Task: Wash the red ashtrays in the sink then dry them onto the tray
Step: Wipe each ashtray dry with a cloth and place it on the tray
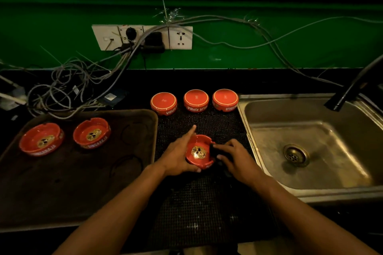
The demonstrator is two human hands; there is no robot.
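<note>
- The ashtray (198, 152) between my fingers was red, with a gold-and-black emblem inside.
- Beyond my fingertips, three upturned ashtrays (196, 100) were red with white rims and lettering.
- The mat (207, 203) under my fingers was black mesh.

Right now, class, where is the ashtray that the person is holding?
The held ashtray is centre frame over the black mat, between the tray and the sink.

ashtrays: 6 — 2 on tray (145, 122) | 3 upside down on mat (207, 203) | 1 held | sink (269, 172): 1
</note>
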